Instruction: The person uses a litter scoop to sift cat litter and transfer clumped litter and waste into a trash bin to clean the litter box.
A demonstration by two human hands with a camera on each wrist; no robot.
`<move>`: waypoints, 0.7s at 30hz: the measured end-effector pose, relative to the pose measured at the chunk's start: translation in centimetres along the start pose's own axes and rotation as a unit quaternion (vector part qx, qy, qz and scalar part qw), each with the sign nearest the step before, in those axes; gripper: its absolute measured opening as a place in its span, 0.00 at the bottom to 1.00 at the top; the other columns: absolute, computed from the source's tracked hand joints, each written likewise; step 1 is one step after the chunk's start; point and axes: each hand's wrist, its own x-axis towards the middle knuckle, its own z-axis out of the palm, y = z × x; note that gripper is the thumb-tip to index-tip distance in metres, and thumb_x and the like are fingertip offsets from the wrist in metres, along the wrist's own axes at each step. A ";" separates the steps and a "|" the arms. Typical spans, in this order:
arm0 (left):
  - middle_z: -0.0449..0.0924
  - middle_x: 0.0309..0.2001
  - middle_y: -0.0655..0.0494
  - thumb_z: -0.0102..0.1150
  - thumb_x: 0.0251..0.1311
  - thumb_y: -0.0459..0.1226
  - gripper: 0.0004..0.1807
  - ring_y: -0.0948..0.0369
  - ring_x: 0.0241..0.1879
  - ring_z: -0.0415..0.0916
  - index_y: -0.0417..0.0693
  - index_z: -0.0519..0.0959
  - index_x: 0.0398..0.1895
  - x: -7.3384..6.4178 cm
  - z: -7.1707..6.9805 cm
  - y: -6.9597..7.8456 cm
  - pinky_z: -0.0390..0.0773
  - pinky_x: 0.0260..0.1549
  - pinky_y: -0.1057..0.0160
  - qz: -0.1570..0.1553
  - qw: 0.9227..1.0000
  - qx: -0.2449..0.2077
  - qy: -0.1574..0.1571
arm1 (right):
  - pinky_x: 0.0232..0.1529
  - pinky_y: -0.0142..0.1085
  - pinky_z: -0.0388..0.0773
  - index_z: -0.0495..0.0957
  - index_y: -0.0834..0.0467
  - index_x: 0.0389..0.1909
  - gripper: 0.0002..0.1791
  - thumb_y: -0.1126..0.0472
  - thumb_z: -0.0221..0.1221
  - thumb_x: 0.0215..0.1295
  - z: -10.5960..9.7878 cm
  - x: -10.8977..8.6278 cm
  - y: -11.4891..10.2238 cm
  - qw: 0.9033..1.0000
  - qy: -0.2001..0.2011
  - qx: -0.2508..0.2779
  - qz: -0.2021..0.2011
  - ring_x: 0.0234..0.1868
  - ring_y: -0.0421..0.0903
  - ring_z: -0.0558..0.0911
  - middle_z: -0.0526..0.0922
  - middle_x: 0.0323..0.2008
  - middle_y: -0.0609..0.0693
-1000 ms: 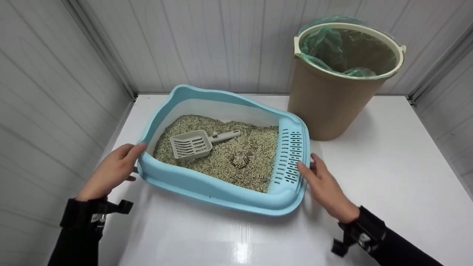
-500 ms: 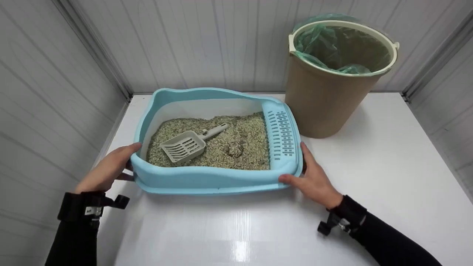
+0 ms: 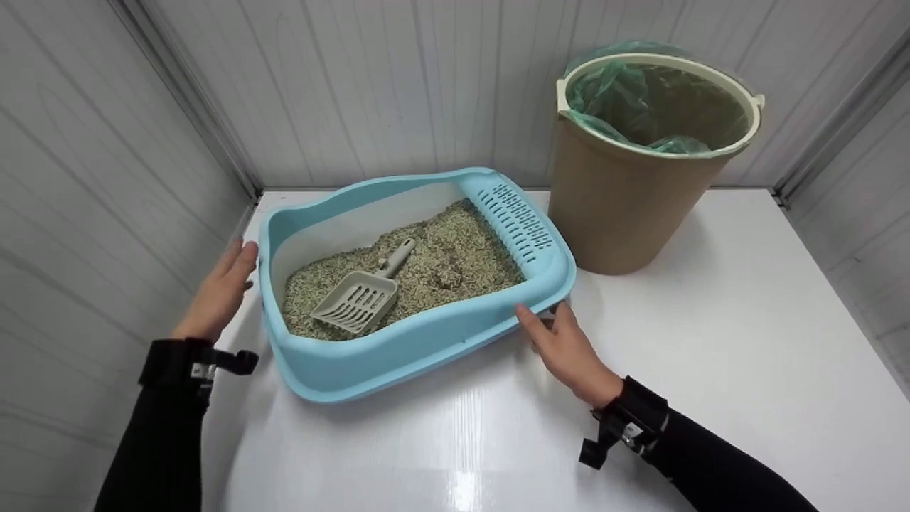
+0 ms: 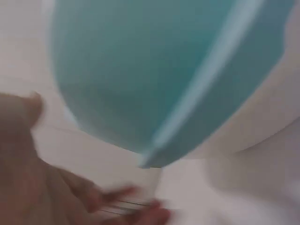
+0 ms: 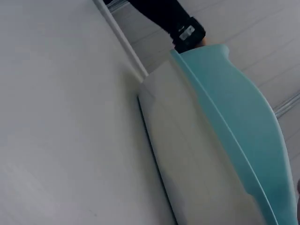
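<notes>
Centrally, one box (image 3: 398, 348), blue with a white inner wall, sits obliquely on the worktop (image 3: 746, 341); one scoop (image 3: 362, 295) lies on its litter (image 3: 469, 242). One bin (image 3: 618, 206), lined with one green bag (image 3: 615, 92), stands behind the box's right end; its bottom is hidden from sight. Of two hands, the left (image 3: 217, 299) holds nothing, its fingers loosely extended just beside the box; they blur in the left wrist view. The right (image 3: 569, 352) pinches the near right corner, thumb above, other fingertips hidden beneath; the right wrist view nearly cuts it off.
</notes>
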 end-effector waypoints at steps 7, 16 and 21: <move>0.52 0.89 0.43 0.41 0.90 0.59 0.41 0.43 0.87 0.48 0.54 0.46 0.94 2.1 1.1 -0.9 0.48 0.85 0.36 0.092 0.993 -0.072 -0.001 | 0.69 0.54 0.77 0.46 0.62 0.86 0.47 0.34 0.52 0.88 0.0 1.7 -0.9 0.998 0.025 -0.005 0.064 0.69 0.62 0.76 0.65 0.72 0.67; 0.67 0.82 0.44 0.42 0.93 0.49 0.29 0.62 0.76 0.72 0.46 0.65 0.87 -3.7 -0.6 -0.5 0.76 0.72 0.57 0.144 0.985 -0.003 -0.097 | 0.79 0.56 0.71 0.46 0.63 0.90 0.56 0.24 0.46 0.84 -2.2 4.3 -1.5 0.993 0.059 0.015 0.100 0.80 0.64 0.70 0.55 0.87 0.65; 0.77 0.76 0.40 0.35 0.93 0.54 0.33 0.59 0.67 0.83 0.41 0.71 0.82 -3.0 -1.6 -0.3 0.86 0.61 0.62 0.130 0.988 -0.011 -0.087 | 0.77 0.59 0.72 0.51 0.63 0.86 0.47 0.35 0.54 0.87 0.3 2.3 -2.1 0.995 0.026 0.060 0.069 0.81 0.63 0.68 0.61 0.83 0.65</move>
